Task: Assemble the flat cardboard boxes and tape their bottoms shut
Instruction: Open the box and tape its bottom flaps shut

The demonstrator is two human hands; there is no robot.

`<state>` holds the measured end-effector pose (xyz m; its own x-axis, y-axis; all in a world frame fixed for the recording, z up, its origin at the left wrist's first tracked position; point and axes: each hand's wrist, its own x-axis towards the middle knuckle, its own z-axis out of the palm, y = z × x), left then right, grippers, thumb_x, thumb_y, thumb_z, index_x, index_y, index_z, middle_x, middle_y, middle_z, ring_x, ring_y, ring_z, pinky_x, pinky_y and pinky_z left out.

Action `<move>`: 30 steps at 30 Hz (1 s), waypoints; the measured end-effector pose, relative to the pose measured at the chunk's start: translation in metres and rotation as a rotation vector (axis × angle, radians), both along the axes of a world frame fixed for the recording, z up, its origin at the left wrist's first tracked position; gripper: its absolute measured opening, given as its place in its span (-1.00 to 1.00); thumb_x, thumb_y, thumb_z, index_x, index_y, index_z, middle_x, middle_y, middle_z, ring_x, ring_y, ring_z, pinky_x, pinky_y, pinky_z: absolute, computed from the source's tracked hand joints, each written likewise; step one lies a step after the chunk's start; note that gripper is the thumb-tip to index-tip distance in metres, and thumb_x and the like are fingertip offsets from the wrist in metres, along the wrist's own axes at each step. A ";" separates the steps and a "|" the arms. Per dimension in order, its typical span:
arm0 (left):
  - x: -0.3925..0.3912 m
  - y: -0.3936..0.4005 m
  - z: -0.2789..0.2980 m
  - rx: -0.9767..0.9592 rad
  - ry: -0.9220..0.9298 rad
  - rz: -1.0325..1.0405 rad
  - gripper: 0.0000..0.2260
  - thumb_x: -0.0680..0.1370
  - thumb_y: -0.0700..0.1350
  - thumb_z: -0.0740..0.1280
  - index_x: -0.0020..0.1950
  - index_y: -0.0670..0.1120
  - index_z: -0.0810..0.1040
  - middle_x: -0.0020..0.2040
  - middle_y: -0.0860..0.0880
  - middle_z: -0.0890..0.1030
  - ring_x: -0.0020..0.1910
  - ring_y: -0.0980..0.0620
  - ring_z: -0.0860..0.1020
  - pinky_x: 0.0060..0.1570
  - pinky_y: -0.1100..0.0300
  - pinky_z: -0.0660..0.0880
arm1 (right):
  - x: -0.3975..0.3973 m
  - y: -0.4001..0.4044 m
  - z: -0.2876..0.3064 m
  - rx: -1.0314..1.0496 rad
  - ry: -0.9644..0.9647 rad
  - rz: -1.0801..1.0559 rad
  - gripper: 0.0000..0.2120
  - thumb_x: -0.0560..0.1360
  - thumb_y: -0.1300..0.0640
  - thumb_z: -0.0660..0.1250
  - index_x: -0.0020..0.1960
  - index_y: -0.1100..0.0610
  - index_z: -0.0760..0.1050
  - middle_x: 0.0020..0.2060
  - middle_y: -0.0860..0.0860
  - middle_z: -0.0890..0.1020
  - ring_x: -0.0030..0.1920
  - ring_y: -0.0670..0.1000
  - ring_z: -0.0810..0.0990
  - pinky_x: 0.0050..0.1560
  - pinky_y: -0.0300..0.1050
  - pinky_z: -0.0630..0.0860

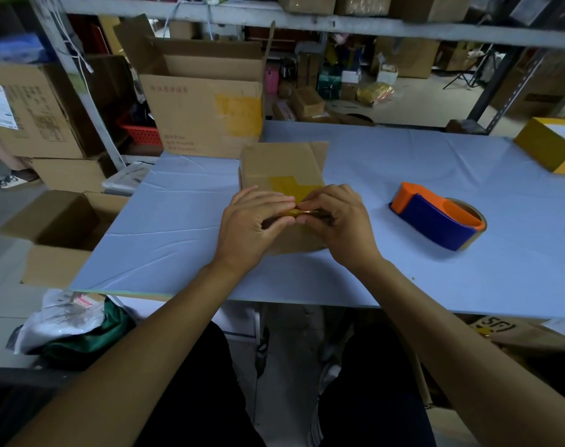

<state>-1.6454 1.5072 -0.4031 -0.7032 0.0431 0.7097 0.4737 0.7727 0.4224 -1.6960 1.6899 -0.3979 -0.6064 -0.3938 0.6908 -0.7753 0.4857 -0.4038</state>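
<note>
Cardboard box (281, 166) stands near the middle of the tabletop (403, 279), toward its front edge, with a yellow tape strip (291, 185) across its top seam. Both hands curl at its near top edge: the left hand (249, 227) and right hand (336, 221) pinch the loose tape end between their fingertips (287, 201). Tape could fold onto itself or crease if pressed unevenly, and the seam could gape. Farther right on the tabletop, well apart, rests the tape dispenser (436, 221).
</note>
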 end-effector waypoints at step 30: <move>-0.091 -0.034 0.061 -0.230 -0.743 0.072 -0.19 0.38 0.46 0.32 0.54 0.15 0.25 0.60 -0.14 0.10 0.55 -0.14 0.06 0.49 -0.10 0.10 | -0.006 0.043 0.021 0.113 -0.226 0.002 -0.72 0.42 -0.02 0.49 -0.09 0.19 0.58 -0.01 0.01 0.63 0.04 0.03 0.52 0.04 -0.13 0.48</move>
<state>-1.7360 1.4731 -0.3424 -0.9972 0.0683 0.0301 0.0746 0.8973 0.4350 -1.7017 1.7334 -0.3771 -0.7395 -0.4624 0.4892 -0.6726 0.5361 -0.5101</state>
